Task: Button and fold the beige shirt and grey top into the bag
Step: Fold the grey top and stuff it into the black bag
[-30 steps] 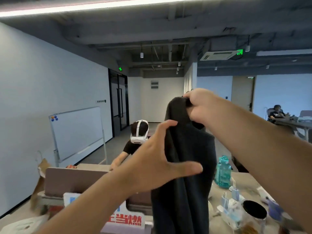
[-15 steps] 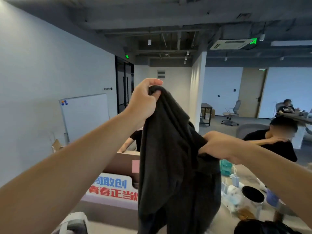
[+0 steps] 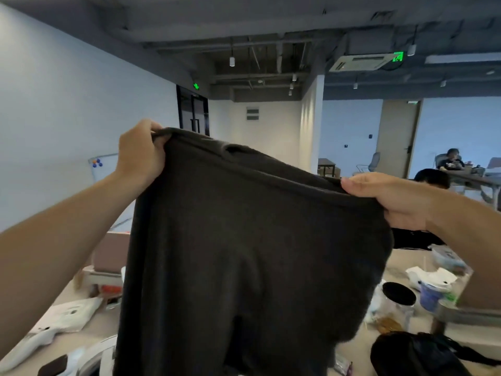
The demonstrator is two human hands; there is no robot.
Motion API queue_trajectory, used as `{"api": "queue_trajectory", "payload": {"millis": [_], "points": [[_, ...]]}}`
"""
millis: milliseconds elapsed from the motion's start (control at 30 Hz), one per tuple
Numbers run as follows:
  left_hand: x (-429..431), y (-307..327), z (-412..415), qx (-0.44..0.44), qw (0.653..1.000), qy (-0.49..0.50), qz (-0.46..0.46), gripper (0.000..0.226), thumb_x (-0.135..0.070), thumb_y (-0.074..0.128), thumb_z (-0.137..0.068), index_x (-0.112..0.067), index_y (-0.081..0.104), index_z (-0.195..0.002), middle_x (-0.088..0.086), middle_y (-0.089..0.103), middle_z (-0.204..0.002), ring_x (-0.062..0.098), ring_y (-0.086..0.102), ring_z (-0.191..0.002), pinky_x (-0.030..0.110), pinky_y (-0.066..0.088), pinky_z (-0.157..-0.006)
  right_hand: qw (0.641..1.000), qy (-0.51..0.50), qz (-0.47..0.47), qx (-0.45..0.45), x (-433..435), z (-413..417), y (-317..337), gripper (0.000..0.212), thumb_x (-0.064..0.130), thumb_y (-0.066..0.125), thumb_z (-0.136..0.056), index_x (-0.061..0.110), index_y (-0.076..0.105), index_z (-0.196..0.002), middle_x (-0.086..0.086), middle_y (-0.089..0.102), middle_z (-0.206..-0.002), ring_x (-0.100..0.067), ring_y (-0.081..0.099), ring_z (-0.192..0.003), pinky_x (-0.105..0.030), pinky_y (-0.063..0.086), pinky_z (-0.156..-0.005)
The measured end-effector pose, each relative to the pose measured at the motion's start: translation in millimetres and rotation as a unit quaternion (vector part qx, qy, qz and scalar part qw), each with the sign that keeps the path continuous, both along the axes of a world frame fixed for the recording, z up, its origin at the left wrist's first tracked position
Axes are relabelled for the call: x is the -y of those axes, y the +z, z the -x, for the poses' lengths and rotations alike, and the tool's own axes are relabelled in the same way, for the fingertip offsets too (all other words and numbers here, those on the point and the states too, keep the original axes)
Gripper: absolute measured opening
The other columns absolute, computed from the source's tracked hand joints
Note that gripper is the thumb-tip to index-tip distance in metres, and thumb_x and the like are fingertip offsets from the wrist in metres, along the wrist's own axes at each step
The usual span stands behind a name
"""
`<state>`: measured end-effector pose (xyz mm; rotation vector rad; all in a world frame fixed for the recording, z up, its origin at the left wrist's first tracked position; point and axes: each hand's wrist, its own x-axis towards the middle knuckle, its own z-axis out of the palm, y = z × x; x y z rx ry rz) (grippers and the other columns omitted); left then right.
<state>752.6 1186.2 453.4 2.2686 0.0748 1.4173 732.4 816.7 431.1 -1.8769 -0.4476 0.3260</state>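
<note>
The grey top (image 3: pixel 244 253) hangs spread out in front of me, dark and wide, filling the middle of the view. My left hand (image 3: pixel 142 153) pinches its upper left corner, held high. My right hand (image 3: pixel 390 199) grips the upper right edge, somewhat lower, so the top edge slopes down to the right. A black bag (image 3: pixel 414 354) lies on the table at the lower right, partly hidden by the cloth. The beige shirt is not in view.
The table (image 3: pixel 406 261) holds a clear jar with a black lid (image 3: pixel 398 297), a blue cup (image 3: pixel 431 294) and white wrappers on the right. White objects (image 3: pixel 65 316) lie at the lower left. People sit beyond the table on the right.
My right hand slid out along the top's upper edge to the right and my left hand moved left, so the bunched top is now stretched flat between them.
</note>
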Motion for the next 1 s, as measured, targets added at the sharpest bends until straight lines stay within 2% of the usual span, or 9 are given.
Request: {"api": "queue_trajectory", "payload": {"millis": [133,267,367,467,600,767,867,900,1000], "points": [[-25,0,9,-0.005,0.998,0.021,-0.060,0.023,-0.019,0.055,-0.094,-0.001,0.068,-0.100,0.021,0.069,-0.101,0.038,0.059,-0.100,0.035,0.038,-0.084,0.995,0.016,0.103,0.009,15,-7,7,0.087,0.039,0.094,-0.033,0.008,0.064,-0.109,-0.011,0.072,-0.106,-0.027,0.069,-0.099,-0.037,0.056,-0.083],[-27,-3,18,-0.037,0.996,0.019,-0.074,0.022,-0.021,0.055,-0.094,-0.005,0.070,-0.098,0.020,0.069,-0.098,0.037,0.059,-0.098,0.033,0.037,-0.079,0.977,-0.017,0.208,0.043,18,3,22,0.056,0.021,0.087,-0.058,0.012,0.066,-0.108,-0.007,0.073,-0.103,-0.024,0.071,-0.092,-0.039,0.056,-0.083],[-16,-2,27,-0.120,0.988,-0.094,0.002,0.015,-0.017,0.054,-0.094,-0.008,0.066,-0.090,0.015,0.064,-0.092,0.029,0.056,-0.090,0.033,0.039,-0.073,0.938,-0.085,0.308,0.132,8,6,27,0.022,0.014,0.075,-0.076,0.019,0.066,-0.095,-0.002,0.070,-0.083,-0.003,0.067,-0.060,-0.019,0.048,-0.046],[-7,-2,45,-0.339,0.861,-0.364,0.107,0.016,-0.019,0.057,-0.090,-0.013,0.070,-0.082,0.004,0.066,-0.081,0.019,0.060,-0.082,0.027,0.045,-0.069,0.868,-0.160,0.355,0.309,-7,-8,27,0.004,0.017,0.064,-0.086,0.014,0.064,-0.088,-0.002,0.064,-0.083,-0.020,0.064,-0.081,-0.024,0.039,-0.058],[25,-20,51,-0.583,0.641,-0.498,-0.043,0.045,-0.053,0.061,-0.080,-0.015,0.071,-0.102,-0.002,0.073,-0.087,0.011,0.069,-0.079,0.024,0.055,-0.073,0.823,-0.250,0.198,0.470,-42,-27,27,0.007,0.005,0.056,-0.087,0.009,0.063,-0.087,-0.004,0.056,-0.086,-0.025,0.053,-0.088,-0.027,0.031,-0.070],[96,-21,17,-0.245,0.865,-0.434,0.052,0.055,-0.023,0.066,-0.088,-0.026,0.041,-0.137,-0.001,0.055,-0.124,0.010,0.057,-0.103,0.031,0.050,-0.084,0.827,-0.064,0.097,0.551,-101,1,54,0.031,-0.008,0.052,-0.077,0.011,0.065,-0.098,0.004,0.060,-0.092,-0.010,0.055,-0.090,-0.016,0.040,-0.079],[118,-13,15,-0.215,0.854,-0.471,0.045,0.014,0.011,0.051,-0.086,0.000,0.059,-0.084,-0.001,0.054,-0.065,0.012,0.054,-0.064,0.030,0.044,-0.060,0.834,-0.064,0.072,0.543,-116,8,63,0.025,0.004,0.059,-0.077,0.016,0.064,-0.099,0.013,0.062,-0.087,0.000,0.057,-0.082,-0.016,0.045,-0.077],[121,-11,13,-0.209,0.854,-0.474,0.051,0.030,0.015,0.045,-0.086,-0.006,0.055,-0.069,-0.006,0.052,-0.057,0.009,0.050,-0.057,0.023,0.042,-0.057,0.834,-0.099,0.080,0.536,-113,5,65,0.022,0.013,0.062,-0.078,0.019,0.063,-0.100,0.012,0.063,-0.087,-0.002,0.058,-0.081,-0.019,0.047,-0.074],[124,-11,10,-0.183,0.840,-0.501,0.101,0.026,-0.008,0.043,-0.098,-0.016,0.060,-0.080,-0.010,0.064,-0.073,0.004,0.060,-0.072,0.017,0.053,-0.067,0.887,-0.202,0.028,0.414,-80,1,56,0.034,0.034,0.064,-0.084,0.025,0.053,-0.114,0.007,0.057,-0.091,-0.008,0.055,-0.080,-0.020,0.044,-0.065]]}}
